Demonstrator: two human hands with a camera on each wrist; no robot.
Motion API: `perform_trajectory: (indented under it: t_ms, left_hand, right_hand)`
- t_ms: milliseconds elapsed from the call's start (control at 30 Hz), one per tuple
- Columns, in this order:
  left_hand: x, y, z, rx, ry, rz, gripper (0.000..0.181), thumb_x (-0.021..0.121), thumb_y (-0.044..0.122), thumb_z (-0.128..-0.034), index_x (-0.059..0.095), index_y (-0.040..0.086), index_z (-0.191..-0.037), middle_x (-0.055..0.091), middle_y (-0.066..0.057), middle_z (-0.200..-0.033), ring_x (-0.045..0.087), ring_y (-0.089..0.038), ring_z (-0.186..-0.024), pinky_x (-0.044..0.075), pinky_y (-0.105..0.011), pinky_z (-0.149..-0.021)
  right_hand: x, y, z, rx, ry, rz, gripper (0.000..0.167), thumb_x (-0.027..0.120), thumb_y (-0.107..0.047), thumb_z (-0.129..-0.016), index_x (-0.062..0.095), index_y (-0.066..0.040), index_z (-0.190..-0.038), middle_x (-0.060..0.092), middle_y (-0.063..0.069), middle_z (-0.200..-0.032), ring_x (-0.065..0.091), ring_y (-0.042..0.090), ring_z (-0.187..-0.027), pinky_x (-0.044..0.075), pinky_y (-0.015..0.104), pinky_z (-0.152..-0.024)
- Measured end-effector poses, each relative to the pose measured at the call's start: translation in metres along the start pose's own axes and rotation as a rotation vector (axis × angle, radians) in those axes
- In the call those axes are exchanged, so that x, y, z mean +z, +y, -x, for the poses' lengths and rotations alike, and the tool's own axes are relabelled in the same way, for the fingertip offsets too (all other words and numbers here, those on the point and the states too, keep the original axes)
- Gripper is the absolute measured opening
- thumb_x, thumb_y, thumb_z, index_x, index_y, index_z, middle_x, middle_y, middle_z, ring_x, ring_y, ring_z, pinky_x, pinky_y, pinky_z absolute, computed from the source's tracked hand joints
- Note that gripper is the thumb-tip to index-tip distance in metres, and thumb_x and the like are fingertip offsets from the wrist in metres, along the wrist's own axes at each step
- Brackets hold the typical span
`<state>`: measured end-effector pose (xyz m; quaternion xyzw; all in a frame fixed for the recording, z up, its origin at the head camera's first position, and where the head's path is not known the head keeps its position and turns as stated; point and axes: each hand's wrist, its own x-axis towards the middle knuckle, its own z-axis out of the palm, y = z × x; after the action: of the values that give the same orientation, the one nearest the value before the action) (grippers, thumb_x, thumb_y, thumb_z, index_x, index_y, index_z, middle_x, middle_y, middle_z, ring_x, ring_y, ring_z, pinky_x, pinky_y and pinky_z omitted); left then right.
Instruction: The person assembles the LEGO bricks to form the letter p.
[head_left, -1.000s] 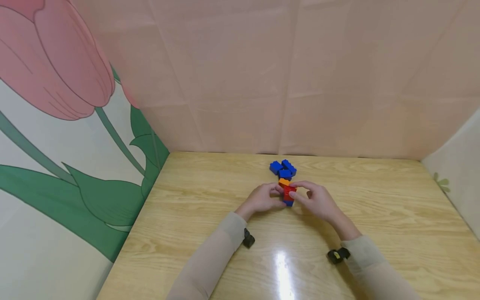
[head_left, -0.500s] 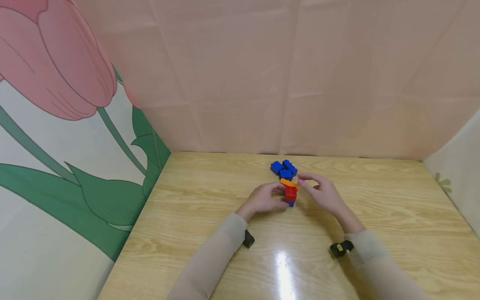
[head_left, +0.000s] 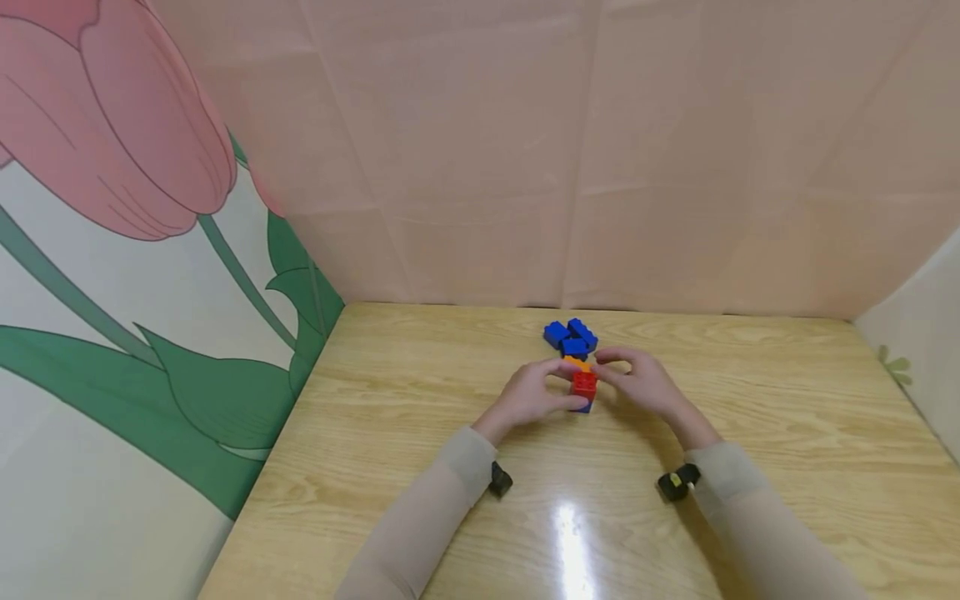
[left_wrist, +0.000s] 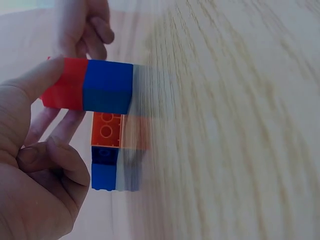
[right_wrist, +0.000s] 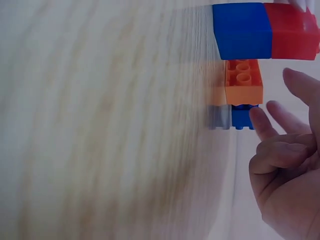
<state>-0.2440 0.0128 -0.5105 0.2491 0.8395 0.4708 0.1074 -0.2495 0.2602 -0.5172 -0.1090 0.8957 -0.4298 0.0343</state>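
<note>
A red brick sits on top of a blue brick, making a short stack upright on the table. My left hand holds this stack, its thumb against the red brick's near side and its fingers reaching behind. Just beyond the stack lies an orange brick with its hollow underside showing in the wrist views; in the head view the left fingers partly cover it. My right hand hovers to the right of the stack, thumb and fingers apart near the orange brick. Whether a fingertip touches it, I cannot tell.
Several blue bricks lie in a cluster behind the orange one, towards the back edge of the wooden table. A pink cloth backdrop rises behind, and a tulip-patterned panel borders the left side.
My right hand has left the red brick and shifted back towards the orange brick. The left fingers and thumb have come further round the stack.
</note>
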Motion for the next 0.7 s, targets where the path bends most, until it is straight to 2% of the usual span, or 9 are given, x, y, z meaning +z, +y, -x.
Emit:
perform_trajectory:
  t_ms: [233,533,700]
  left_hand:
    - [0.0023,0.0002,-0.0010,-0.003,0.024,0.001,0.043,0.083,0.049,-0.0869,0.071,0.035,-0.125,0.067,0.022,-0.114,0.062,-0.016,-0.121,0.047,-0.044,-0.102]
    - [0.0038,-0.0020,-0.0012,0.017,0.047,0.002,0.039,0.082,0.050,-0.0876,0.072,0.034,-0.122,0.067,0.022,-0.112,0.063,-0.017,-0.118,0.049,-0.042,-0.097]
    - [0.0046,-0.0024,-0.0003,0.008,0.051,0.017,0.038,0.081,0.050,-0.0877,0.072,0.033,-0.120,0.067,0.022,-0.110,0.063,-0.017,-0.118,0.049,-0.044,-0.098]
  right_hand:
    - [0.0020,0.0017,-0.0050,0.026,-0.079,0.024,0.047,0.069,-0.031,-0.102,0.063,0.000,-0.138,0.061,0.024,-0.139,0.045,0.048,-0.138,0.030,0.071,-0.111]
    - [0.0055,0.0010,-0.0080,0.055,-0.108,0.034,0.047,0.068,-0.031,-0.103,0.064,0.002,-0.136,0.060,0.026,-0.139,0.045,0.050,-0.137,0.031,0.072,-0.109]
    - [0.0059,0.0014,-0.0090,0.059,-0.112,0.058,0.044,0.067,-0.028,-0.103,0.064,0.003,-0.135,0.059,0.028,-0.139,0.046,0.051,-0.135,0.032,0.072,-0.109]
